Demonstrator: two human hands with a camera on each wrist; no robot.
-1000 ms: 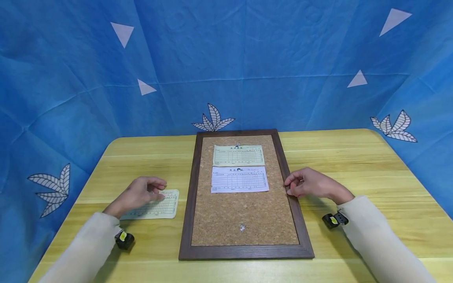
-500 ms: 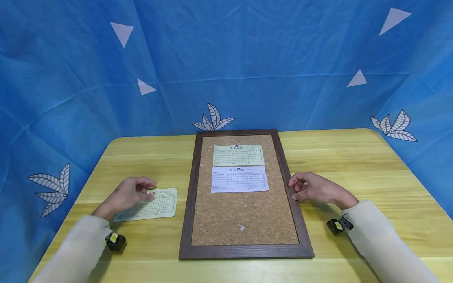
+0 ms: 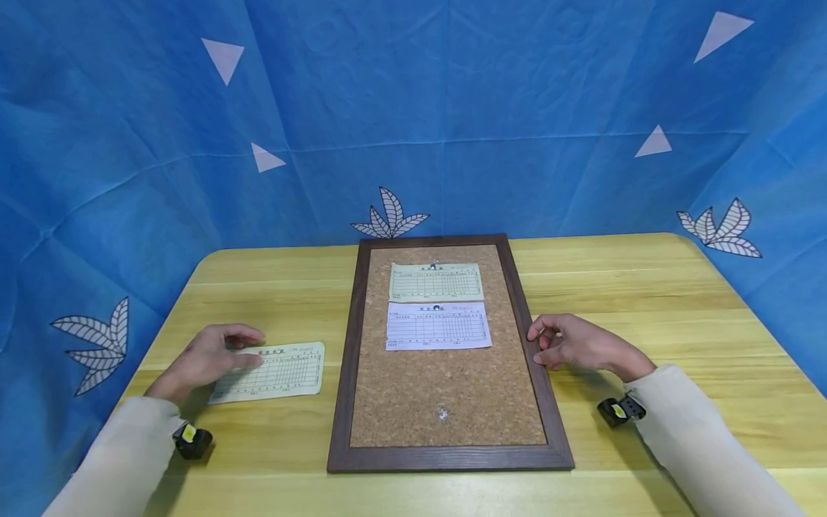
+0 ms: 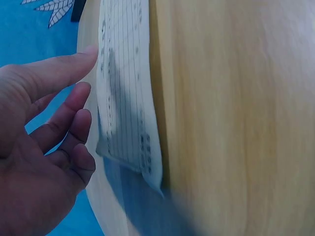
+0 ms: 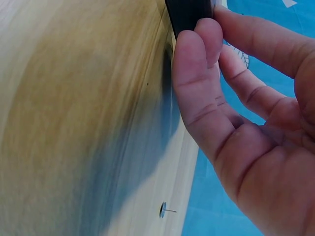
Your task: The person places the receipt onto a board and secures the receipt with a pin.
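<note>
My left hand point(image 3: 209, 355) hovers over the left part of a pale green receipt slip point(image 3: 291, 370), its fingers loosely bent and holding nothing. In the left wrist view the thumb tip lies close to the edge of the slip point(image 4: 125, 88); whether it touches, I cannot tell. With thumb and fingers my right hand point(image 3: 571, 343) grips the right edge of a dark-framed corkboard point(image 3: 394, 398). Its dark frame point(image 5: 189, 17) shows at the fingertips in the right wrist view. Another green slip point(image 3: 436, 283) and a white slip point(image 3: 439, 328) are tacked on the board.
A shiny silver spot point(image 3: 442, 413), perhaps a tack, sits low on the corkboard. One thumbtack point(image 5: 163, 210) lies on the wooden table point(image 3: 620, 287), pin sideways, in the right wrist view. A blue patterned cloth point(image 3: 446, 108) hangs behind the table.
My left hand has moved left over the loose slip, uncovering more of it; the slip shifted slightly. My right hand slid a little right and down along the board's edge.
</note>
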